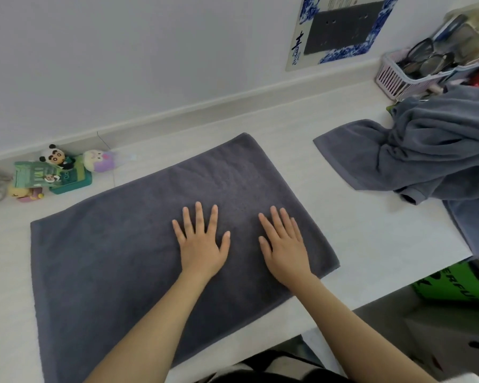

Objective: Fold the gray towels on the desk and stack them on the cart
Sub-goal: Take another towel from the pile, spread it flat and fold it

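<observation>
A dark gray towel lies spread flat on the white desk, folded into a wide rectangle. My left hand rests palm down on its right half, fingers apart. My right hand lies flat beside it, near the towel's right edge, fingers also spread. Neither hand grips anything. A heap of crumpled gray towels sits at the desk's right end, one corner spilling flat toward the middle. No cart is in view.
Small plush toys and a green box stand at the back left by the wall. A pink basket with glasses sits at the back right. A green bag shows below the desk's right edge.
</observation>
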`<action>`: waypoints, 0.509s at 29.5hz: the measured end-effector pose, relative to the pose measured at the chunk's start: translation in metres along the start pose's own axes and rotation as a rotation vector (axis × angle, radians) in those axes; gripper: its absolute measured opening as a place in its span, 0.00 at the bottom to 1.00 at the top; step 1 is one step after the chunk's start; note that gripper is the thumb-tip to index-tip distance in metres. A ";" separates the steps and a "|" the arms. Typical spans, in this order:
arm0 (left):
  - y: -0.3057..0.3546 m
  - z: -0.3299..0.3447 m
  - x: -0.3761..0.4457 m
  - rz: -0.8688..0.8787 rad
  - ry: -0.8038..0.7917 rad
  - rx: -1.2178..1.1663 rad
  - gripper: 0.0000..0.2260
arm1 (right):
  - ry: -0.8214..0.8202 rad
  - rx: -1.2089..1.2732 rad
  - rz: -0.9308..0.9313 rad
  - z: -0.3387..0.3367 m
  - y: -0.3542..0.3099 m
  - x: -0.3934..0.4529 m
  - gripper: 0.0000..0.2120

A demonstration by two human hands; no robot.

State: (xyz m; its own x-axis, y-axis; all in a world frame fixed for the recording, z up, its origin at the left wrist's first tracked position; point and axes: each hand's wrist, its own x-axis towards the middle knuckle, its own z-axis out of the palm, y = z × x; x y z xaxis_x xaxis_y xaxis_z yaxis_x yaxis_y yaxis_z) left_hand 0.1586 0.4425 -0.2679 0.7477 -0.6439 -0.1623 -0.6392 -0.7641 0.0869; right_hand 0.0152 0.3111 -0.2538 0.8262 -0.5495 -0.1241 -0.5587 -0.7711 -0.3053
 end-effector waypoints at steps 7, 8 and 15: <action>0.010 -0.008 0.011 -0.020 -0.014 -0.060 0.34 | -0.006 -0.093 0.228 -0.007 0.028 0.052 0.28; 0.012 -0.012 0.020 -0.022 0.026 -0.099 0.33 | 0.009 -0.083 0.178 -0.010 0.023 0.063 0.28; 0.016 -0.012 0.063 -0.032 -0.046 0.000 0.32 | -0.057 -0.125 -0.207 -0.004 0.015 0.101 0.28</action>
State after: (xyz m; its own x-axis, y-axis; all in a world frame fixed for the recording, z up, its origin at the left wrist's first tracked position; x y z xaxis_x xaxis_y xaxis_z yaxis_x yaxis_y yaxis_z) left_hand 0.1973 0.3896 -0.2648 0.7584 -0.6170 -0.2101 -0.6154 -0.7841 0.0810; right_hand 0.0903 0.2424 -0.2675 0.9249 -0.3588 -0.1255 -0.3783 -0.9012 -0.2115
